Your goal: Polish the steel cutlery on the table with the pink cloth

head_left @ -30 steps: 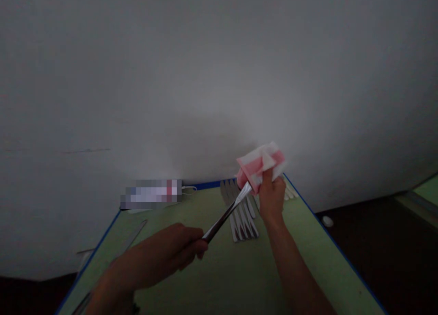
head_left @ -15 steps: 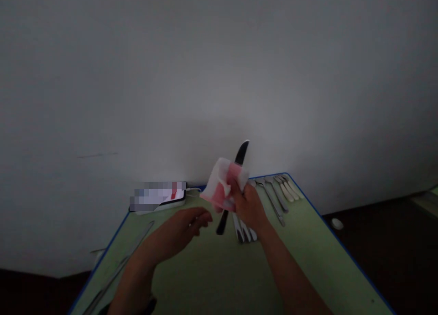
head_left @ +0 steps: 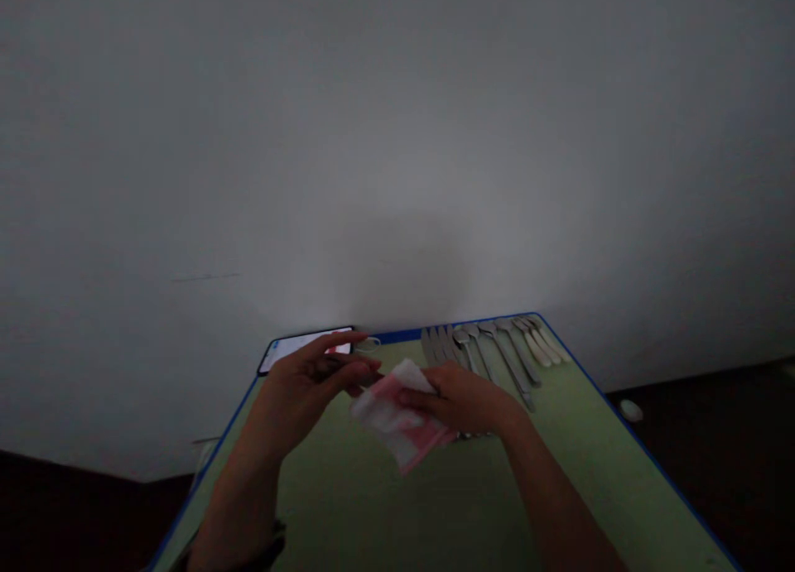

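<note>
My left hand [head_left: 298,394] is raised over the left part of the table, its thumb and fingers closed on a table knife [head_left: 373,380]. Only a short dark stretch of the knife shows between the fingertips and a pink and white cloth [head_left: 403,427]. My right hand [head_left: 463,396] grips that cloth from the right, thumb on top, and the cloth covers the rest of the knife. Behind the right hand lie several flat silver cutlery pieces [head_left: 440,342], partly hidden by it.
Several spoons [head_left: 506,353] and light-handled forks [head_left: 539,344] lie in a row at the table's back right. A phone [head_left: 282,353] with a lit screen rests at the back left, a white cable [head_left: 371,345] beside it. The green table [head_left: 397,514] has a blue edge and meets a wall.
The knife has swung from upright to nearly level, pointing left. My left hand has come up and taken hold of its end. The right hand has turned with the cloth.
</note>
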